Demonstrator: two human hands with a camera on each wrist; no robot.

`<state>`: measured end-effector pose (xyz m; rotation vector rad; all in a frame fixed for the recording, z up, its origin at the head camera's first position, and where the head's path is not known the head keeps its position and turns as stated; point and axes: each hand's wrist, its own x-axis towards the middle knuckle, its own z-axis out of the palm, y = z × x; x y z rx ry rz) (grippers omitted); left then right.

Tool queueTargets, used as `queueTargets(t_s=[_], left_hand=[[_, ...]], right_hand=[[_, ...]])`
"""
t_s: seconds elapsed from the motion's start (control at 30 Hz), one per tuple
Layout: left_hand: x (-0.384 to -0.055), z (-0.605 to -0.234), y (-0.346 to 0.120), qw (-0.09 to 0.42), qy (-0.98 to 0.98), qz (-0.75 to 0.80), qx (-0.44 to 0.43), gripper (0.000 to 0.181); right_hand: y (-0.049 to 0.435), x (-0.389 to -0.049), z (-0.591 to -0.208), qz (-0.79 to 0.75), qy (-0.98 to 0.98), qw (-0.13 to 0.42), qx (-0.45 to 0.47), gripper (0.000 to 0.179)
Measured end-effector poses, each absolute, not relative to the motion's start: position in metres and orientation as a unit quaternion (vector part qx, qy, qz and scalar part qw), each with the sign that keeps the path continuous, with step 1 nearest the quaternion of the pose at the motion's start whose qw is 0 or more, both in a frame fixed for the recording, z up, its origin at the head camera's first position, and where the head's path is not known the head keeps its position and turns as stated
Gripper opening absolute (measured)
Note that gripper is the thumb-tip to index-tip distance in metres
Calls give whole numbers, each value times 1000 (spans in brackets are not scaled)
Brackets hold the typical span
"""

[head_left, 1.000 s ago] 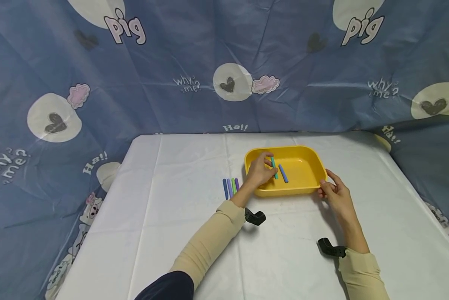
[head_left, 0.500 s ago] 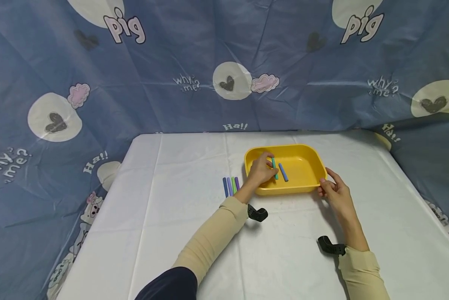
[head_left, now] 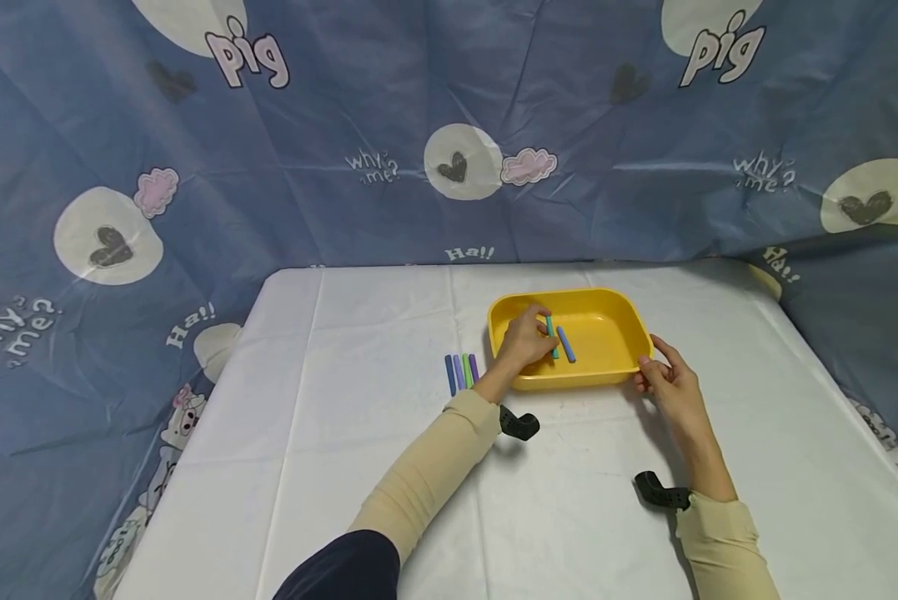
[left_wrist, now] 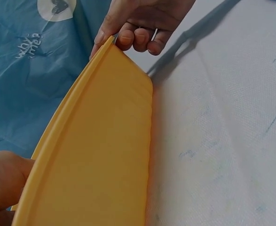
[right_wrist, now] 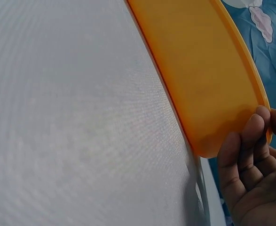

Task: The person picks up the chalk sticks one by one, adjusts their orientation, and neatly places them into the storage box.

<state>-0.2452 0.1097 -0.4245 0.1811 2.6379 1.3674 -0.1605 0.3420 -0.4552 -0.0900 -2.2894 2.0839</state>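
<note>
"Pinched by the left hand, a teal stick sits between the thumb and a finger. That's how it looks from the head."

"So where is the stick?"

"Right at the fingertips, in the left half of the yellow tray. The thumb hides some of it. A blue stick lies just to its right, and no hand holds that one."

"What about the right hand?"

"It grips the tray's near right corner. Four more sticks sit in a row on the white cloth, to the left of the tray."

"How would you do this bit well?"

"I'd pinch softly, so the stick doesn't snap or slip. I'd hold it low, close to the tray floor, and leave a little gap so it doesn't bump the blue one. The other hand should hold the tray firm so it can't slide."

"Now try the left wrist view."

"The tray's outside is in the way. The left hand reaches over the rim, so its fingertips and the stick are hidden. I can't check the pinch there."

"And the right wrist view?"

"The right hand has its thumb at the rim and its fingers against the outside. That's a good hold, I think. No sticks show there."
</note>
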Motion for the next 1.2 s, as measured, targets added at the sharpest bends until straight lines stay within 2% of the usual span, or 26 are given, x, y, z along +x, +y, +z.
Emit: queueTargets(t_s=[0.67, 1.0, 1.1, 1.2], left_hand=[[-252, -433, 114, 100, 893, 438, 40, 45], [-251, -432, 119, 85, 917, 387, 48, 44], [-252, -431, 120, 76, 923, 375, 53, 39], [-253, -432, 121, 71, 925, 369, 54, 25]], right_hand=[[339, -165, -454, 671, -741, 13, -27, 65], [339, -161, -454, 669, -742, 10, -36, 67], [339, -161, -453, 664, -746, 12, -48, 66], [339, -161, -454, 660, -749, 16, -55, 66]])
